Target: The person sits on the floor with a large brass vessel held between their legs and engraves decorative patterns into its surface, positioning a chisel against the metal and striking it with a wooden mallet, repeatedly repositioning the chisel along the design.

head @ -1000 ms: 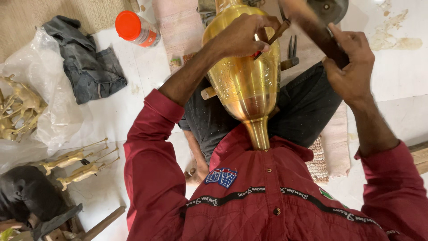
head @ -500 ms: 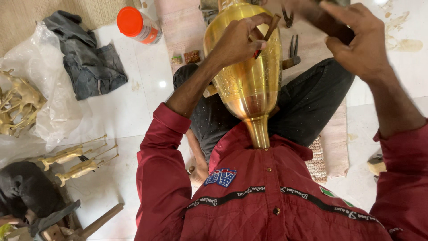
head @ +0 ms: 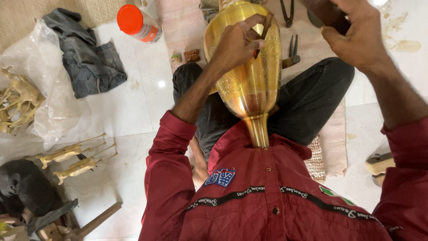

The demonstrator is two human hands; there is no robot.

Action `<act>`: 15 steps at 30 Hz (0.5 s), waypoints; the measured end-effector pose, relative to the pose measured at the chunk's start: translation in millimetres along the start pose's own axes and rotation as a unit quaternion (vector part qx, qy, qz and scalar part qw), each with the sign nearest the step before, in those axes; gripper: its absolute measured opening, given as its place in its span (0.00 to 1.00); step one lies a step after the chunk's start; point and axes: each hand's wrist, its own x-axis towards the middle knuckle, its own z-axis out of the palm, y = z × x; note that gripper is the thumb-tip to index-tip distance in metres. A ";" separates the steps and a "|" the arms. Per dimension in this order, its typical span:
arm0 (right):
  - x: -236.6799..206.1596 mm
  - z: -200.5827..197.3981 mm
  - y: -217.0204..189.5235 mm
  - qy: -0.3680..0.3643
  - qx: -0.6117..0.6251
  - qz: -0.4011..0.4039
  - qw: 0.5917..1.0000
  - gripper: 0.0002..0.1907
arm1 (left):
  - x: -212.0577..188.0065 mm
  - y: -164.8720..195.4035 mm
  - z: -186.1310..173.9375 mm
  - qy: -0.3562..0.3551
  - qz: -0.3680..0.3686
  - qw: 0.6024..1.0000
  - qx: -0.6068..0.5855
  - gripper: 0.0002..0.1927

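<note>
- Brass vase (head: 249, 80): it lies across your lap with its narrow neck pointing at your chest and its wide body resting over your dark trousers (head: 307, 98).
- Your left hand (head: 234, 44) rests on the vase's upper side, fingers curled tight around a thin dark chisel (head: 264, 33) whose tip meets the engraved surface.
- Your right hand (head: 356, 38) is raised above and to the right of the vase, closed around a dark wooden block (head: 327, 13); the block is apart from the chisel.
- Pliers (head: 292, 47) lie on the pink mat (head: 187, 27) just beside the vase.
- On the white floor (head: 138, 111) to your left: an orange-capped jar (head: 138, 22), a grey cloth (head: 89, 58), a clear plastic bag (head: 49, 89) and small brass figures (head: 73, 158).
</note>
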 end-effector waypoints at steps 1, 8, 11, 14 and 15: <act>0.2 -0.8 0.5 -0.009 0.007 0.004 1.000 0.31 | -0.8 0.8 1.5 -0.001 -0.016 1.000 -0.010 0.24; 3.3 -2.9 1.1 -0.013 -0.023 0.007 1.000 0.27 | -10.6 5.5 7.1 0.034 -0.062 0.997 -0.033 0.25; 4.2 -4.4 3.0 -0.061 -0.159 0.013 0.985 0.29 | -15.5 6.2 10.6 0.061 -0.057 0.996 -0.044 0.25; 3.9 -7.2 5.1 -0.021 -0.089 -0.008 0.996 0.20 | -20.3 4.8 13.4 0.084 -0.041 0.995 -0.035 0.24; 3.6 -8.2 5.7 -0.021 -0.101 -0.020 0.994 0.20 | -21.9 4.0 14.8 0.091 -0.037 0.995 -0.028 0.23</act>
